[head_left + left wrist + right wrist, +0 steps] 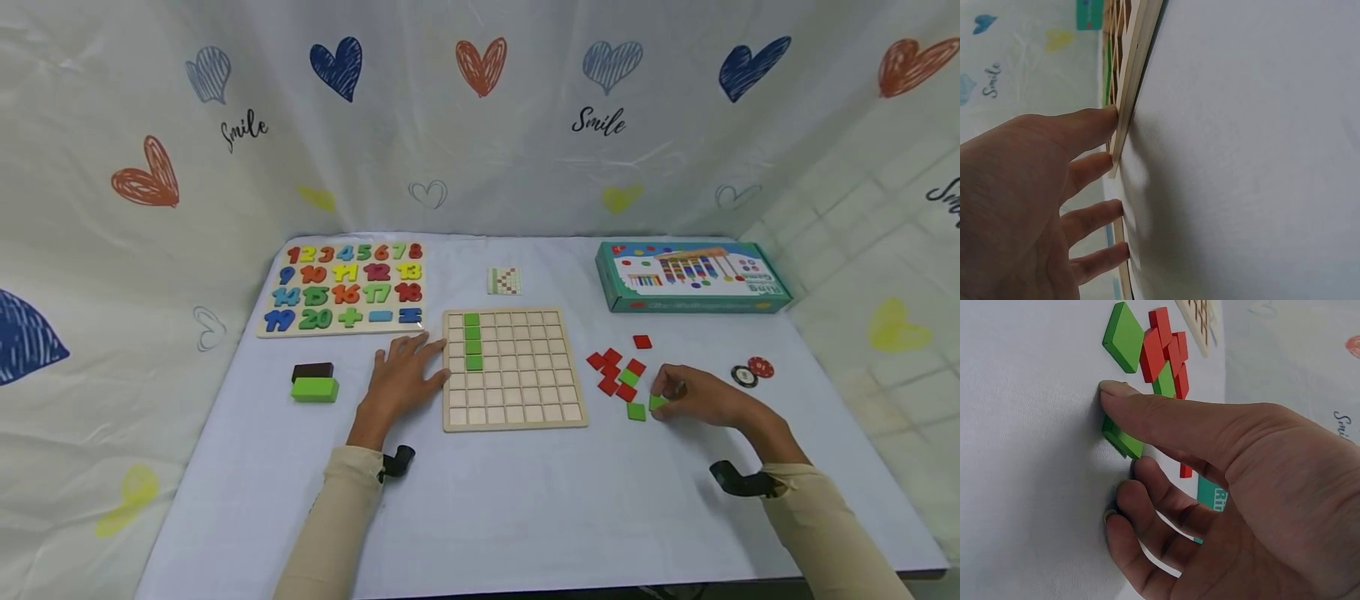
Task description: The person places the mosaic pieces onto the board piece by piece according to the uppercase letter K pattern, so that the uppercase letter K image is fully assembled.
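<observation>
A square wooden grid board (515,375) lies mid-table, with several green tiles (472,333) in one column near its left side. Along the board's left edge rests my left hand (403,377), fingers spread and fairly straight; in the left wrist view its thumb (1094,128) and a fingertip touch the rim. Right of the board, my right hand (701,398) pinches a green tile (1124,440), which looks slightly tilted at the cloth. Beside it are a loose green tile (636,412), another green tile (628,377) among the red ones, and several red tiles (608,386).
A number puzzle board (313,275) stands back left, before it a green block (314,390) and a black block (312,370). A small patterned card (504,281) lies behind the grid. At back right are a teal box (693,279) and two round chips (761,367).
</observation>
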`<action>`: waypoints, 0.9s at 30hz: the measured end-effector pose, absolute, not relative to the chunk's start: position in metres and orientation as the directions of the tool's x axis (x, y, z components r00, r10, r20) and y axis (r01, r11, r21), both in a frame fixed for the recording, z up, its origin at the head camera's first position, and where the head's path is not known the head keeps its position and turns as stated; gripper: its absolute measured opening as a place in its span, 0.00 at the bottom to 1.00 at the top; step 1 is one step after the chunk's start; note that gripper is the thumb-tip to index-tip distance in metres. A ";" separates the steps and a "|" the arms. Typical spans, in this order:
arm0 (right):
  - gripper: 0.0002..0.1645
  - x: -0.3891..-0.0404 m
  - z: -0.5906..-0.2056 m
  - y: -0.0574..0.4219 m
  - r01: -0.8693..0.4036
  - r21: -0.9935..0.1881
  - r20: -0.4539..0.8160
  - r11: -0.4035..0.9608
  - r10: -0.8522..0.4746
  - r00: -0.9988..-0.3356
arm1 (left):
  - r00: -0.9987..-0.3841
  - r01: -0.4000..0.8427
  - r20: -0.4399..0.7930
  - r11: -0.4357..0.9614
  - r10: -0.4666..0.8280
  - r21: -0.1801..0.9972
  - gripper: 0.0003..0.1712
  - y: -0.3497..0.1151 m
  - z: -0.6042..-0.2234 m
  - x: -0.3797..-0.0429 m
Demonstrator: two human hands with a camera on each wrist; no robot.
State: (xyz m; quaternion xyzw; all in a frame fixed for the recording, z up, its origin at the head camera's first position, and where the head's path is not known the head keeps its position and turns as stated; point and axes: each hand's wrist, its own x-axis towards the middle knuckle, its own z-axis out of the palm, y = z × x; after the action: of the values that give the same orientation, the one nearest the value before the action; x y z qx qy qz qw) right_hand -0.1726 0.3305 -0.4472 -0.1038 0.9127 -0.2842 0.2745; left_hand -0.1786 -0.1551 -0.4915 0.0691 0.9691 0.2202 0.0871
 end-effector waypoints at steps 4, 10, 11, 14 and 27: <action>0.22 -0.171 -0.449 0.332 -0.031 -0.584 -0.432 0.811 -0.343 -0.834 | -0.976 0.095 -0.133 0.891 0.170 0.443 0.36 -0.155 -0.490 -0.178; 0.21 -0.166 -0.452 0.333 -0.044 -0.595 -0.394 0.803 -0.339 -0.854 | -0.978 0.090 -0.130 0.894 0.163 0.439 0.36 -0.155 -0.492 -0.178; 0.21 -0.165 -0.451 0.333 -0.044 -0.593 -0.390 0.804 -0.335 -0.858 | -0.978 0.090 -0.130 0.895 0.162 0.438 0.36 -0.155 -0.492 -0.178; 0.21 -0.160 -0.451 0.333 -0.053 -0.586 -0.373 0.808 -0.327 -0.868 | -0.978 0.088 -0.132 0.893 0.161 0.442 0.36 -0.155 -0.494 -0.178; 0.16 -0.155 -0.456 0.337 -0.090 -0.609 -0.293 0.788 -0.329 -0.898 | -0.978 0.083 -0.133 0.891 0.158 0.447 0.36 -0.153 -0.495 -0.178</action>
State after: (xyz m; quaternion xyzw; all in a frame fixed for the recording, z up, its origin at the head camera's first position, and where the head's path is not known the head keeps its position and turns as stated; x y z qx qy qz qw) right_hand -0.1546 0.3373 -0.4564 -0.1130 0.9251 -0.3051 0.1958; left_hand -0.1776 -0.1534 -0.4948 0.0623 0.9688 0.2252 0.0832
